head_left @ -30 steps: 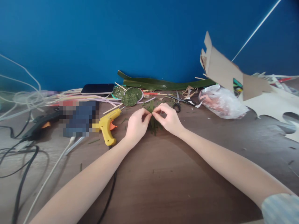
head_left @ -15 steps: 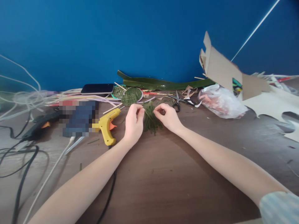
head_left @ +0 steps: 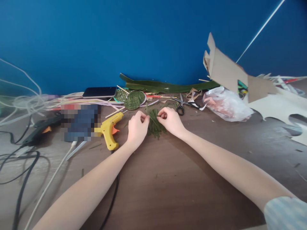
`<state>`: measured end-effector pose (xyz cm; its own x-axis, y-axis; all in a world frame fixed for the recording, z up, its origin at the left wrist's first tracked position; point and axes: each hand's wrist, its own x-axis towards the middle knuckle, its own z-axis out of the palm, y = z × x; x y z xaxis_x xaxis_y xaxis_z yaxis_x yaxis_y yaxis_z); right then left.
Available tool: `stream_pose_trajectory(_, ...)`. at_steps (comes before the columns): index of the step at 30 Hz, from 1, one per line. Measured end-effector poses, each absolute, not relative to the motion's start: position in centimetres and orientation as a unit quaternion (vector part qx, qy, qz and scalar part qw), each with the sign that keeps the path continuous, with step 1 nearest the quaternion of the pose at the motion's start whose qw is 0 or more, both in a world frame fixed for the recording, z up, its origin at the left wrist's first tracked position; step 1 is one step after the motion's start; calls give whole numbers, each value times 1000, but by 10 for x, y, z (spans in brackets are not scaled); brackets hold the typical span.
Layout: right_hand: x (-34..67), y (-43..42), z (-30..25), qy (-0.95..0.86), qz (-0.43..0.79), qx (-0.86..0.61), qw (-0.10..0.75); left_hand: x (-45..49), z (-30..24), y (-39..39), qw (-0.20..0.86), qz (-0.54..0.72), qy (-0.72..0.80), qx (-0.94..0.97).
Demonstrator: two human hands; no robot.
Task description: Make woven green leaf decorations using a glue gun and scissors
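A small mat of narrow green leaf strips [head_left: 155,125] lies on the brown table between my two hands, its loose ends fanned out toward me. On its left side, my left hand [head_left: 138,128] is closed in a pinch, with a thin strip showing by the fingertips. My right hand [head_left: 172,121] pinches at the upper right of the strips, thumb against forefinger. Exactly which strips sit between the fingers is hard to make out. Just beyond my left hand rests a round woven green leaf piece [head_left: 134,100].
A yellow glue gun [head_left: 109,131] with a black cable lies left of my left hand. Scissors [head_left: 181,106], a long green leaf [head_left: 165,86] and a plastic bag [head_left: 226,103] lie farther back. Cut cardboard [head_left: 230,68] stands right; a phone [head_left: 99,92] and cables are left.
My left fingertips have dropped slightly and curled more. My right hand has shifted a little left over the strips. The rest of the table looks the same.
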<state>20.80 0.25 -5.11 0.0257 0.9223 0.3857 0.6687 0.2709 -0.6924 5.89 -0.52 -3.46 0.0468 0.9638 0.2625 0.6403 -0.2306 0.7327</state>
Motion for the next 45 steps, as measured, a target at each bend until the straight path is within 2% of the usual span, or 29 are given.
stream_pose_trajectory(4, 207, 3, -52, -687, 139, -587, 406, 61, -32, -4, 181, 291, 608, 716)
stream_pose_trajectory(13, 198, -14, -45, -730, 58, -604, 314, 61, -37, -6, 118, 294, 608, 728)
stream_pose_trajectory(21, 189, -19, -40, -747, 70, -608, 258, 61, -26, -14, 268, 329, 559, 712)
stream_pose_trajectory(27, 190, -22, -43, -771, 27, -590, 238, 61, -28, -16, 314, 345, 537, 703)
stream_pose_trajectory(34, 206, -12, -44, -790, 11, -559, 251, 59, -33, -13, 282, 351, 538, 713)
stream_pose_trajectory(45, 249, 16, -55, -724, -5, -614, 315, 56, -37, -10, 298, 384, 534, 691)
